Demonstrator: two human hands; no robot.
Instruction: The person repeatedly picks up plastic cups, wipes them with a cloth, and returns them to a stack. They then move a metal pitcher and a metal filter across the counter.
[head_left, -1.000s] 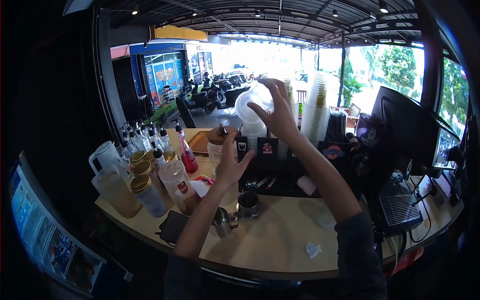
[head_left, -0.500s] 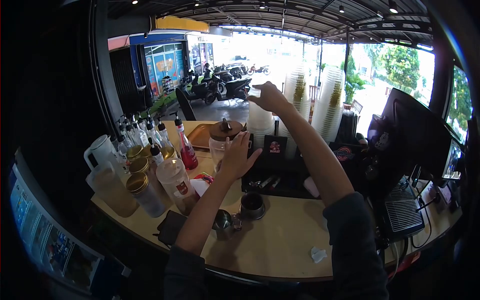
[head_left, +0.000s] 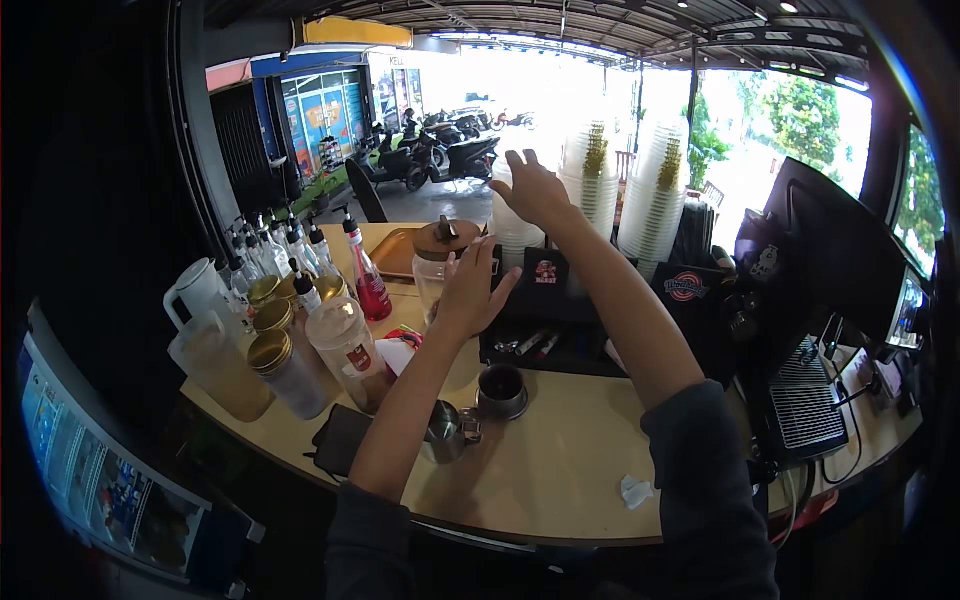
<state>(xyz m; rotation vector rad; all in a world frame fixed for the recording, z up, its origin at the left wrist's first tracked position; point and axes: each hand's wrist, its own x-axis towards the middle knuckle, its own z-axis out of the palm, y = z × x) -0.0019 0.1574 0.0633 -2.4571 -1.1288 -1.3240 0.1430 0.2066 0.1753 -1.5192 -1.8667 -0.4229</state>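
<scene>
My left hand is raised over the counter, fingers stretched out and thumb apart, overlapping the side of a clear jar with a wooden lid. Farther forward, my right hand reaches over the top of a shorter stack of clear plastic cups, its fingers spread with nothing between them. Two taller stacks of cups, one just beyond that hand and another to its right, stand in the same row. Below my left forearm are a steel pitcher and a round dark metal cup.
Pump bottles, one holding red syrup, crowd the left with gold-lidded jars and a plastic pitcher. A black organizer sits ahead. On the right are a monitor and a drip grate. Crumpled tissue lies near the front edge.
The view has tilted slightly down, so the counter sits higher in the picture. My right hand's fingers have lifted and spread a little over the cups; my left hand stays similarly open.
</scene>
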